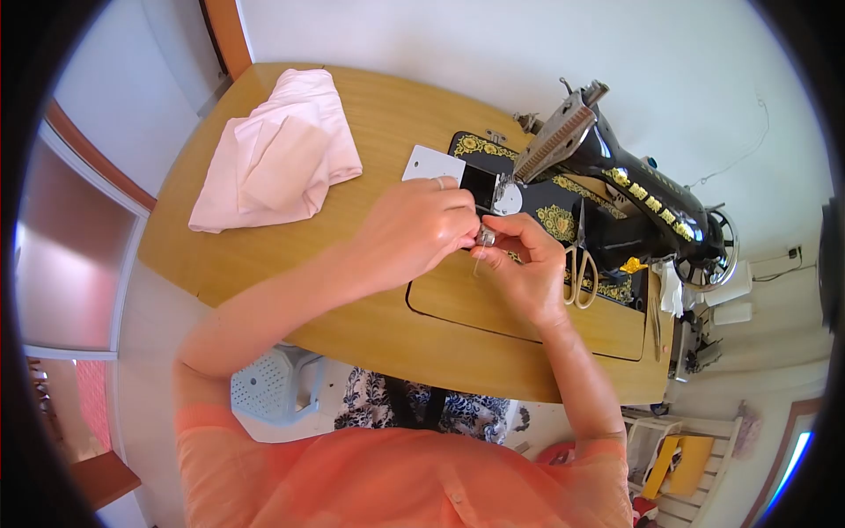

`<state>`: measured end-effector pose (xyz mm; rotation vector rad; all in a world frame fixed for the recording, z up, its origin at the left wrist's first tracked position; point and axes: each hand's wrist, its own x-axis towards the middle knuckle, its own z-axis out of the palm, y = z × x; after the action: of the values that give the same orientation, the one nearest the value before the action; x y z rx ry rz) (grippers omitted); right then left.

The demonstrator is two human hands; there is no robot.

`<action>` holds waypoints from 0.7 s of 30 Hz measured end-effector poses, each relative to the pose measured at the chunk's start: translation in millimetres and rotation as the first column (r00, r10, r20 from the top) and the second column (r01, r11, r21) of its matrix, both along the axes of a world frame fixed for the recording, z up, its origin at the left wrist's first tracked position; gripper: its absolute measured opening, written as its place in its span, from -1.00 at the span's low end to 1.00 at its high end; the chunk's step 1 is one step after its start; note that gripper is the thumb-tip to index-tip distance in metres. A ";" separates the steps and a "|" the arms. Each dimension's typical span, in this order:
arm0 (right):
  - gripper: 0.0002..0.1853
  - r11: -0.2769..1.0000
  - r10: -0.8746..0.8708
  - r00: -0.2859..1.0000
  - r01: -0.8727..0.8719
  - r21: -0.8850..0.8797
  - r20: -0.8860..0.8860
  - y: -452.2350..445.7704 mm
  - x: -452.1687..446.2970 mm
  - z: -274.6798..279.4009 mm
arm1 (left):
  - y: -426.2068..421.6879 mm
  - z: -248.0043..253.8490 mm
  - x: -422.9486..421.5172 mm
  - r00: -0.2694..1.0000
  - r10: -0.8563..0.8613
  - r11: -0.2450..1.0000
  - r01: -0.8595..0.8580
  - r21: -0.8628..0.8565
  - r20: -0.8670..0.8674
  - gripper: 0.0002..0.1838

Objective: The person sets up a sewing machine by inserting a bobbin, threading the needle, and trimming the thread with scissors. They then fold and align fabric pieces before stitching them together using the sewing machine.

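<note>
In front of the sewing machine (634,189), my left hand (421,224) and my right hand (528,264) meet with their fingertips pinched around a small metal bobbin case (485,236). A short pale thread (477,266) hangs below it. Fingers cover much of the case, so whether a bobbin sits inside is hidden. Just beyond my hands, the white slide plate (431,164) is pulled aside and a dark opening (480,185) shows in the machine bed. Scissors (581,264) with cream handles rest on the bed, right of my right hand.
Folded pale pink cloth (280,158) lies on the left of the wooden table (387,114). The machine's handwheel (717,251) is at the right, near the wall. Below the table's front edge are a light blue plastic stool (268,387) and patterned fabric (475,414).
</note>
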<state>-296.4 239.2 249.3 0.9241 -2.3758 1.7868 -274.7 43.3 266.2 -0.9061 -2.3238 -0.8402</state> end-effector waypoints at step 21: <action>-0.89 0.907 -0.176 0.954 0.252 0.338 -0.241 1.3 -21.9 -23.0 | 10.3 -55.1 -122.4 0.992 -0.072 0.984 0.087 -0.152 0.102 -0.92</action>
<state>-318.3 240.5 226.3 0.7856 -2.5965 1.1333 -397.1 53.6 211.1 -1.0525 -2.4791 -0.7565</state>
